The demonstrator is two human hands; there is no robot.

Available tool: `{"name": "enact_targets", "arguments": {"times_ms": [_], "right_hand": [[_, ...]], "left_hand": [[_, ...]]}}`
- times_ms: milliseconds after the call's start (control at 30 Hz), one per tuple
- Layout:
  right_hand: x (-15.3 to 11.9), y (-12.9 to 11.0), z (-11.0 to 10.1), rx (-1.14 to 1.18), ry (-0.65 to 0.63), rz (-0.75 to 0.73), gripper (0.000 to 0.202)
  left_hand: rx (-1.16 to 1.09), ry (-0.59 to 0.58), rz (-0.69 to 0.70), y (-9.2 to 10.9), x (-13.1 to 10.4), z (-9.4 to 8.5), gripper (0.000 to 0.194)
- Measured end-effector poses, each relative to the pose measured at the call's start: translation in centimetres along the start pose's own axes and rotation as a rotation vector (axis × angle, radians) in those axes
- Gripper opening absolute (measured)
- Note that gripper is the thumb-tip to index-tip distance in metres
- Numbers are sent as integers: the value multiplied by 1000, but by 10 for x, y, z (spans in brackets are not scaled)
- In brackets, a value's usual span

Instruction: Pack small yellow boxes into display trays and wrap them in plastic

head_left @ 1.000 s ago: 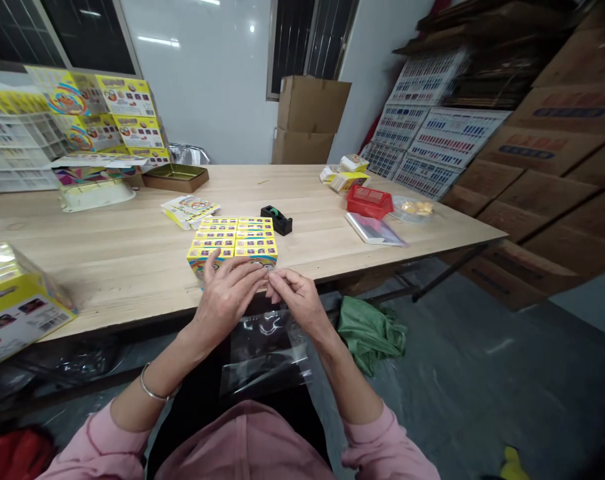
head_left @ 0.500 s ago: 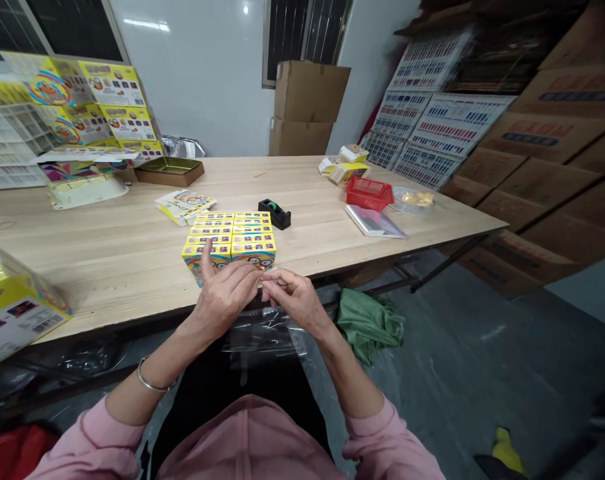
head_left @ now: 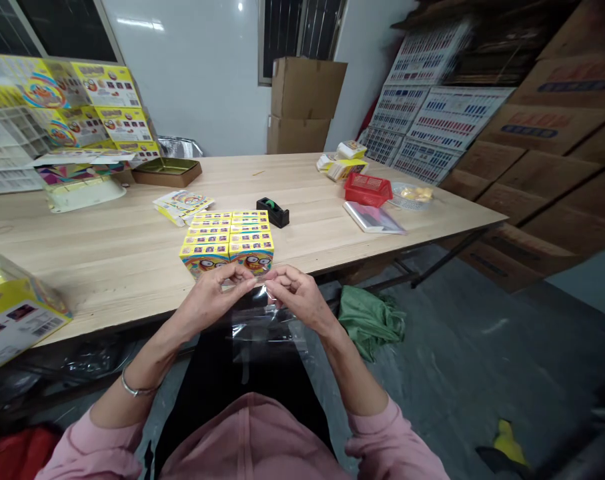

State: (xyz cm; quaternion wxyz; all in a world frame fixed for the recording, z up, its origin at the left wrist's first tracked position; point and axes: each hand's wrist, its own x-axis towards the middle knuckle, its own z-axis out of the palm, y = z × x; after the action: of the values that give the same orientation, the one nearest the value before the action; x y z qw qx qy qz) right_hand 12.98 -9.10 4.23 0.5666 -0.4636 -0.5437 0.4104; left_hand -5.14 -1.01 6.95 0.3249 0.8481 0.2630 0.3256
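Observation:
Between my hands hangs a clear plastic bag (head_left: 267, 327), in front of the table edge and above my lap. My left hand (head_left: 219, 293) pinches its top edge between thumb and fingers. A short way to the right, my right hand (head_left: 297, 297) pinches the same edge. Just beyond my fingers, a block of small yellow printed boxes (head_left: 227, 237) stands in two columns on the table. Behind its right corner sits a black tape dispenser (head_left: 273, 212). Flat printed cartons (head_left: 183, 205) lie behind its left side.
On the wooden table (head_left: 312, 240) are a red basket (head_left: 367, 191), a plastic-wrapped pack (head_left: 372, 218) and a brown tray (head_left: 167, 172). A large yellow carton (head_left: 19, 317) is at near left. Cardboard boxes (head_left: 537, 133) are stacked at right. A green sack (head_left: 372, 323) lies below the table.
My left hand has turned over, its raised finger now curled in to pinch the bag's edge. The hands are slightly further apart, and the bag's top shows more between them.

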Motion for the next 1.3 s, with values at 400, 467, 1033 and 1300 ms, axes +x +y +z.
{"name": "enact_targets", "arguments": {"times_ms": [400, 467, 1033, 1300], "right_hand": [[-15, 13, -4, -656, 350, -683, 17], [-17, 16, -6, -736, 353, -761, 18], [-25, 13, -4, -945, 264, -818, 24], [-49, -19, 4, -940, 257, -563, 18]], "left_hand": [[320, 445, 435, -4, -32, 19, 9], [64, 297, 184, 8, -39, 26, 12], [-667, 2, -330, 19, -31, 39, 28], [-559, 95, -286, 15, -31, 51, 26]]}}
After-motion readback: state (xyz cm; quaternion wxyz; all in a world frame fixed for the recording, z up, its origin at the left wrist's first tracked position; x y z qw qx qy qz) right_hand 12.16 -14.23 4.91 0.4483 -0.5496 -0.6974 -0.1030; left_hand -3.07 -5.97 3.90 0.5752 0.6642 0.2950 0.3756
